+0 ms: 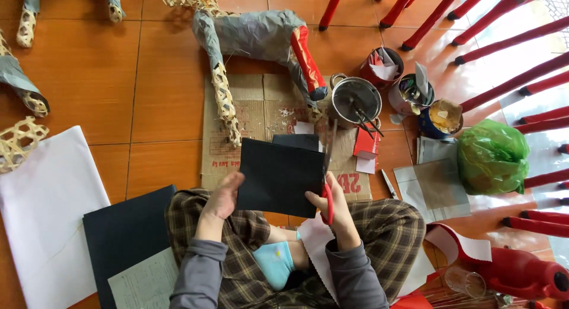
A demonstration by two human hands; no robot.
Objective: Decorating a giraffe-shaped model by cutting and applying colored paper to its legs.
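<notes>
Nearest the camera are the person's crossed legs in plaid trousers (249, 250), with a light blue sock (274, 263) between them. Taking the black paper sheet (278, 177) held above the lap as landmark: far to its left a large white sheet (44, 208) lies on the tiled floor, and nearer, a dark sheet (127, 232). The left hand (224, 196) has its grip closed on the sheet's left edge. Behind the sheet lies a flat piece of cardboard (252, 116) under a paper-wrapped bamboo frame (255, 39). At the sheet's right edge the right hand (332, 205) grips red-handled scissors (327, 184), blades running up along that edge. Farther right stand a metal pot (354, 98), tins, and a green plastic bag (492, 155).
</notes>
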